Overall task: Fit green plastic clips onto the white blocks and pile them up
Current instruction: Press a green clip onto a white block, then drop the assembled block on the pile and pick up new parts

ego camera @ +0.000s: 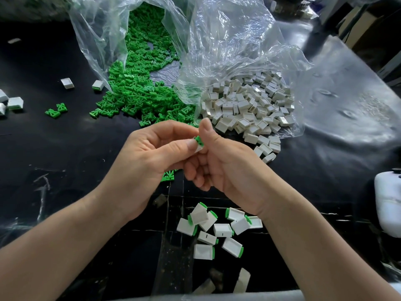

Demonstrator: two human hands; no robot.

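Pinching together at frame center, the left hand (pixel 152 153) holds a white block (pixel 199 149) while the right hand (pixel 221 164) presses a green clip (pixel 198 140) on its top end. Clipped blocks (pixel 217 231) lie piled loosely at lower center. Loose clips (pixel 138 90) spill from a clear bag (pixel 227 40) at top center. Bare blocks (pixel 247 105) heap at center right on the black table (pixel 65 148).
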